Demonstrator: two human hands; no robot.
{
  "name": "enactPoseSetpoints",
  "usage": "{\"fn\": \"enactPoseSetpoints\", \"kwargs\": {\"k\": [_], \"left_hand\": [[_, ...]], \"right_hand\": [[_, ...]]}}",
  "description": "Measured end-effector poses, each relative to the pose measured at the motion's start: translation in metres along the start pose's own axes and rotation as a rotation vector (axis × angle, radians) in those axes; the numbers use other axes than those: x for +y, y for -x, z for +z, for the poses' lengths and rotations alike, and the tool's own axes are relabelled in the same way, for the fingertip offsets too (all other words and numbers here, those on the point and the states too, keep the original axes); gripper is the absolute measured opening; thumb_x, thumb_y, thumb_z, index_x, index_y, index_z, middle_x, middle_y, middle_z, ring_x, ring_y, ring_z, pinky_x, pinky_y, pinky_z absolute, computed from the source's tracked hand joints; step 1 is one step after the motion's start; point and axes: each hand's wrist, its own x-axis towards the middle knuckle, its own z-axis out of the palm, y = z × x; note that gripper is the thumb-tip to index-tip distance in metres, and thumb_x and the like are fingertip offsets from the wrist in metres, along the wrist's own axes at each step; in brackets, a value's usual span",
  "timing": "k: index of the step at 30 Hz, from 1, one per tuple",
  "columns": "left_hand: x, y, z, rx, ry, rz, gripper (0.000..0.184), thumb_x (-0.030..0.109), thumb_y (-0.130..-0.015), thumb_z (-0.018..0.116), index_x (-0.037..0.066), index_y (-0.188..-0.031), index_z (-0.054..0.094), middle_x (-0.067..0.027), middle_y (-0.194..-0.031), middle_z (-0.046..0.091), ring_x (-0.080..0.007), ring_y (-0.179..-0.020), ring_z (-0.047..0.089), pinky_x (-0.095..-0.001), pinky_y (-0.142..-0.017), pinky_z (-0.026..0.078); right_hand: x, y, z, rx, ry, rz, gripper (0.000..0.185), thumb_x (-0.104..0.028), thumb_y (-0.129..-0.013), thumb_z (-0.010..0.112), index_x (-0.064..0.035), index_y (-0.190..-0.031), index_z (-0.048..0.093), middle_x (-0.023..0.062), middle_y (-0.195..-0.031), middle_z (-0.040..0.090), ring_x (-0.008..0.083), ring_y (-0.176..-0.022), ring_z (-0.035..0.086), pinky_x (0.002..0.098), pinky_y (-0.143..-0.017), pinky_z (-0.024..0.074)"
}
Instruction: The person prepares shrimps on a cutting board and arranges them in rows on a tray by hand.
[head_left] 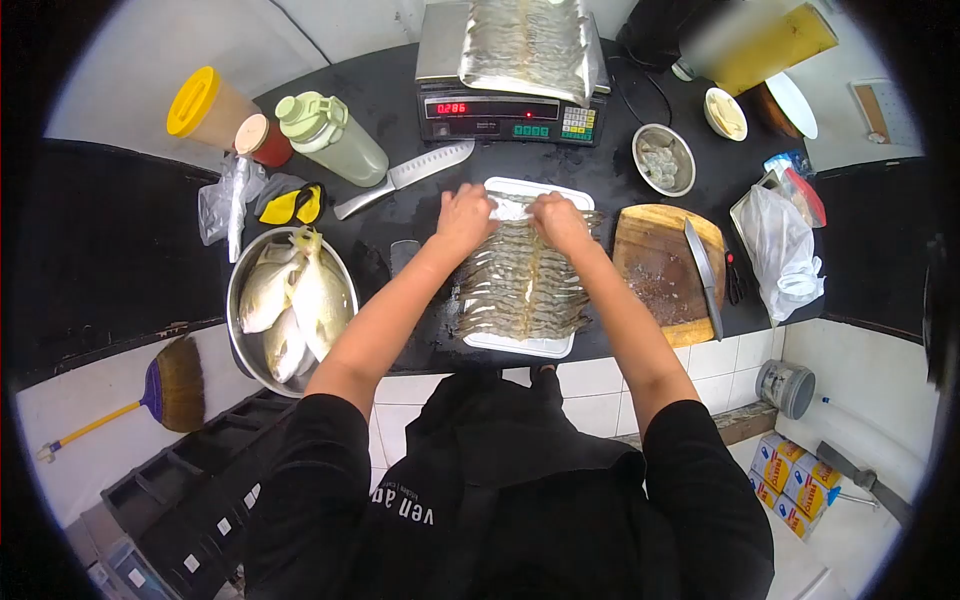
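A white tray [517, 347] lies on the black counter in front of me, filled with rows of grey shrimp [525, 275] laid side by side. Both my hands are over its far end. My left hand [467, 217] is closed, fingers curled down at the upper left of the rows. Closed in the same way, my right hand [560, 222] rests at the upper right, touching the shrimp there. What the fingertips pinch is hidden. Between the hands a shiny bare patch of tray shows.
Behind stands a digital scale [510, 115] bearing another shrimp tray [527, 50]. A knife [405, 178] and a bottle [335, 140] lie left, above a bowl [236, 335] of whole fish [318, 300]. At right are a cutting board [655, 265], another knife [703, 270] and a small metal bowl [683, 183].
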Motion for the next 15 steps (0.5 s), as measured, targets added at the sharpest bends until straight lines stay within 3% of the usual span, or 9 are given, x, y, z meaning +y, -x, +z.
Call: {"fn": "enactPoseSetpoints", "kwargs": {"k": [2,5,8,15], "left_hand": [[0.0,0.006,0.005,-0.183,-0.054,0.049,0.015,0.018,-0.075,0.067,0.01,-0.086,0.074,-0.0073,-0.098,0.063,-0.0241,-0.102,0.056,-0.0449,-0.081,0.044],[-0.001,0.004,0.015,-0.222,-0.108,0.064,0.013,0.015,-0.076,0.064,0.008,-0.082,0.073,-0.008,-0.101,0.063,-0.0244,-0.102,0.057,-0.0451,-0.079,0.045],[0.001,0.001,0.017,-0.237,-0.178,0.078,0.013,0.012,-0.076,0.061,0.007,-0.081,0.072,-0.0082,-0.101,0.063,-0.0246,-0.103,0.056,-0.0446,-0.08,0.044],[-0.006,-0.005,0.028,-0.191,-0.222,0.117,0.015,0.011,-0.076,0.058,0.007,-0.084,0.071,-0.0096,-0.099,0.063,-0.0251,-0.101,0.056,-0.0436,-0.08,0.044]], "right_hand": [[-0.003,0.005,0.002,-0.147,0.023,-0.008,0.009,-0.014,-0.077,0.062,-0.0078,-0.077,0.069,0.0101,-0.085,0.065,0.0312,-0.089,0.062,0.0439,-0.077,0.0528],[-0.002,0.001,0.003,-0.146,0.025,-0.04,0.011,-0.015,-0.077,0.062,-0.007,-0.078,0.069,0.01,-0.087,0.066,0.0303,-0.088,0.062,0.0425,-0.077,0.053],[-0.005,-0.003,0.005,-0.214,0.123,-0.016,0.015,-0.019,-0.075,0.07,-0.01,-0.087,0.071,0.0062,-0.088,0.064,0.0281,-0.091,0.061,0.0402,-0.083,0.0515],[-0.007,-0.001,0.014,-0.128,0.087,0.058,0.013,-0.017,-0.075,0.068,-0.0068,-0.082,0.069,0.0075,-0.088,0.063,0.0274,-0.094,0.06,0.038,-0.082,0.052]]}}
